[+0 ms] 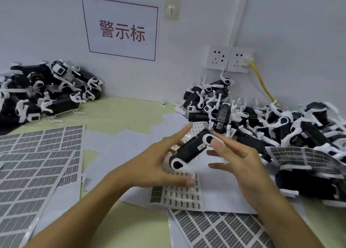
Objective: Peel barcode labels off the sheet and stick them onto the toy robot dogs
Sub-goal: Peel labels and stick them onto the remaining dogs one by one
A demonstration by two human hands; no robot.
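Black-and-white toy robot dog (191, 150) sits cradled in your left hand (155, 165), fingers curled around it. Your right hand (241, 159) touches it with straight, spread fingers.

We are looking down at a pale green counter (131, 109) running up against a white wall. Lying on it at the left — overlapping label sheets (37, 163) and, behind them, a pile of black-and-white toy dogs (46, 92). A larger heap of dogs (271, 124) is filling the right corner — a curled sheet (299, 156) is draping over its near edge. White backing papers (119, 142) and two more barcode sheets (177, 193) (224, 231) are lying in the middle.
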